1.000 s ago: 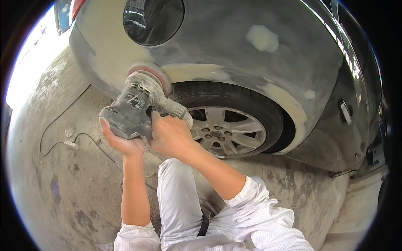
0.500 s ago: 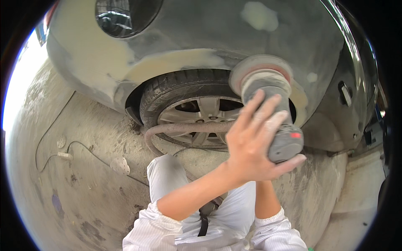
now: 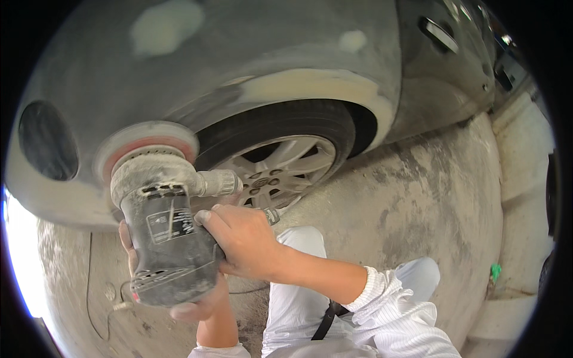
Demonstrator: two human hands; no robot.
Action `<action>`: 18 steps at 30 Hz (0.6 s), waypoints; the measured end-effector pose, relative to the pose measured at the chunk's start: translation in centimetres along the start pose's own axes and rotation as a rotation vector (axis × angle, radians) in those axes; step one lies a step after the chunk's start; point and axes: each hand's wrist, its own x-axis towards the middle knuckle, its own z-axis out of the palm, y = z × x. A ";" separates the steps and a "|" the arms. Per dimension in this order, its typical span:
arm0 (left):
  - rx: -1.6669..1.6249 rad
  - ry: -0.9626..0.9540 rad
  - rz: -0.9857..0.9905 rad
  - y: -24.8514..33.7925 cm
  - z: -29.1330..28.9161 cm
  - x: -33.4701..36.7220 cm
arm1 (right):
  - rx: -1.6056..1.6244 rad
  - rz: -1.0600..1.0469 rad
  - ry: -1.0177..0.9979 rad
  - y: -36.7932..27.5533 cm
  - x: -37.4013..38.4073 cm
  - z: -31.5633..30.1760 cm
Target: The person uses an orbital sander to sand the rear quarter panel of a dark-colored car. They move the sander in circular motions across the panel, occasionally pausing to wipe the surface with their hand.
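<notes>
A dusty black-and-grey orbital sander [image 3: 170, 221] is held in both my hands, its round pad [image 3: 146, 134] facing the grey car panel [image 3: 239, 48] left of the wheel arch. Whether the pad touches the panel cannot be made out. My left hand [image 3: 206, 303] cups the motor body from below and behind, with fingertips showing at its left side. My right hand [image 3: 246, 238] is closed at the body's right side, near the dust outlet [image 3: 219, 182]. A small dark fitting [image 3: 272, 216] shows past the knuckles of my right hand.
The car wheel [image 3: 286, 158] is right of the sander, under an arch with pale filler [image 3: 310, 85]. Farther right is a dark door panel [image 3: 441, 77]. A thin cable [image 3: 89, 286] crosses the dusty concrete floor [image 3: 418, 203] at left. Something green [image 3: 495, 272] lies far right.
The view has swung right. The sander has gone from the wheel arch's right side to its left. My right hand, earlier mostly hidden behind the sander, now shows; my left is now underneath.
</notes>
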 end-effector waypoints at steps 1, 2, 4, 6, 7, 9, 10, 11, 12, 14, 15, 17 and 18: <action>0.128 -0.077 0.015 0.2 1.2 -0.2 | 0.029 -0.005 0.116 0.4 -0.4 -0.7; 0.251 -0.155 0.036 0.7 2.4 -0.5 | 0.054 -0.014 0.232 0.6 -0.9 -1.5; 0.158 -0.379 0.080 1.4 4.8 -0.1 | 0.152 0.039 0.307 1.5 -2.0 -3.3; 0.208 -0.615 0.170 1.9 7.4 0.3 | 0.242 0.142 0.289 2.9 -3.9 -5.5; 0.240 -0.716 0.226 1.9 9.0 0.4 | 0.247 0.163 0.312 3.8 -5.0 -6.7; 0.285 -0.876 0.341 1.8 12.4 0.3 | 0.251 0.203 0.373 5.9 -7.3 -8.7; 0.256 -0.902 0.363 1.6 14.4 -0.4 | 0.252 0.222 0.410 7.1 -8.4 -9.6; 0.232 -0.929 0.380 1.4 16.2 -1.1 | 0.255 0.227 0.439 8.4 -9.5 -10.4; 0.197 -0.935 0.400 1.1 17.9 -1.9 | 0.256 0.245 0.471 9.7 -10.6 -11.1; 0.195 -1.025 0.431 0.4 20.5 -3.3 | 0.281 0.270 0.517 12.2 -12.6 -12.2; 0.194 -1.086 0.403 0.1 21.7 -4.2 | 0.300 0.283 0.536 13.3 -13.3 -12.4; 0.222 -1.179 0.366 -1.0 23.9 -6.6 | 0.341 0.290 0.559 14.9 -14.2 -12.9; 0.218 -1.208 0.381 -1.6 25.1 -8.1 | 0.363 0.284 0.559 15.4 -14.5 -13.0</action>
